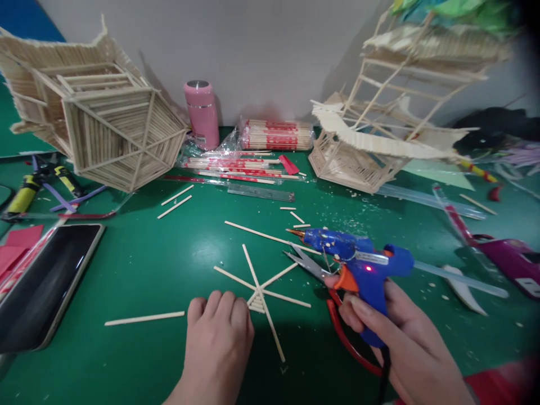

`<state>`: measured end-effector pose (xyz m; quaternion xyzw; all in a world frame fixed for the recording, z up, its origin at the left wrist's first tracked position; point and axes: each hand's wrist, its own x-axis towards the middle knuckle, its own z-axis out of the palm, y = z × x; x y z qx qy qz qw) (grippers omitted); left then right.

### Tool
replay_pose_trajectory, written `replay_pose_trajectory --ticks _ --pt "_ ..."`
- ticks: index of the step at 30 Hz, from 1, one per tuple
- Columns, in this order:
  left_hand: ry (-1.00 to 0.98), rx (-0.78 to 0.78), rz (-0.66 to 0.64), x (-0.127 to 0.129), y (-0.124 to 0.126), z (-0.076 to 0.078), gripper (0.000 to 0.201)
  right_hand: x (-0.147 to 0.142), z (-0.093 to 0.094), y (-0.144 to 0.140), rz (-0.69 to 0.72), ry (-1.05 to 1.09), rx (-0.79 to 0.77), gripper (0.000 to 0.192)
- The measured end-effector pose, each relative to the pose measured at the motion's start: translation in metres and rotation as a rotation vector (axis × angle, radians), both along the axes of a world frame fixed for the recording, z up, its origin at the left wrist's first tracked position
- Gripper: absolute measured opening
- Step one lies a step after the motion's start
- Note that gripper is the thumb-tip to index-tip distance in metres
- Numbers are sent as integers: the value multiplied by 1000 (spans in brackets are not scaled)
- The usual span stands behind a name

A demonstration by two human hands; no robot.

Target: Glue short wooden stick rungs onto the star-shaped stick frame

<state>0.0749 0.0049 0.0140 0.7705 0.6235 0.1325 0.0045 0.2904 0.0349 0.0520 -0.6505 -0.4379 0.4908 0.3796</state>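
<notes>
My right hand (400, 332) is wrapped round a blue hot glue gun (371, 264), a finger at its orange trigger. A red light glows on the gun, its nozzle points left, and a clear glue stick (464, 277) sticks out behind. Flat on the table lies a star frame of thin wooden sticks (258, 289) crossing at one centre, with short pieces between two spokes. My left hand (219, 326) is closed at the frame's left side, knuckles up; its fingertips, and whatever they grip, are hidden. Red-handled scissors (333, 306) lie partly beneath the glue gun.
Stick-built models stand at the back left (122, 124) and back right (358, 140). Between them are a pink flask (201, 115), bundled sticks (276, 135) and a clear ruler (261, 193). A phone (46, 281) and yellow-handled pliers (25, 194) lie left. Loose sticks (143, 319) dot the green table.
</notes>
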Motion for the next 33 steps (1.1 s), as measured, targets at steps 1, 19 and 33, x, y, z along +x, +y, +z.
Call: replay_pose_trajectory --ticks 1,19,33 --pt "8 5 5 -2 1 0 24 1 0 0 -4 21 -17 34" --pt "-92 92 -46 -44 5 11 11 -10 5 -11 237 -45 -18 33" --pt "-116 28 -94 -88 -11 -3 11 -25 3 -28 349 -249 86 16"
